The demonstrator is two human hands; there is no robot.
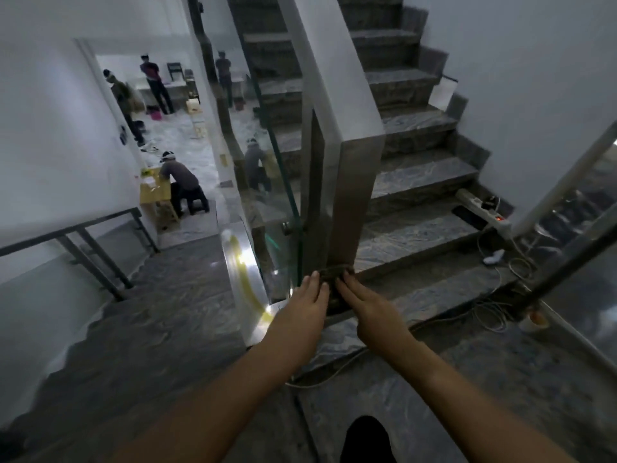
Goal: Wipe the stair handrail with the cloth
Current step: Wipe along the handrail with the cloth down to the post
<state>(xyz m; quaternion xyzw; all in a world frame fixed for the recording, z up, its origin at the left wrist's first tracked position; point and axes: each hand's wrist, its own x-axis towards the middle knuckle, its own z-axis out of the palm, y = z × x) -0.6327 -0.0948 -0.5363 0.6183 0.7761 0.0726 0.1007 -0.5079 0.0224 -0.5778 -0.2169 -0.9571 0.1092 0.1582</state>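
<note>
Pressing from both sides, my fingers (314,283) lie nearly flat and close together, barely curled; the left hand (305,304) and right hand (362,304) sandwich a dark cloth (334,274) against the foot of the steel post (354,195), low by the first step (417,242); neither hand is closed in a fist, both are splayed pads on fabric. I judge the cloth soft, light and limp, so it needs palm pressure rather than a pinch, or it will bunch; how much of it is wrapped behind the post I cannot tell. The rail (320,61) climbing above looks smooth, hard and slick, with glass (280,182) just beside it, so I would keep pressure on the metal only.
</note>
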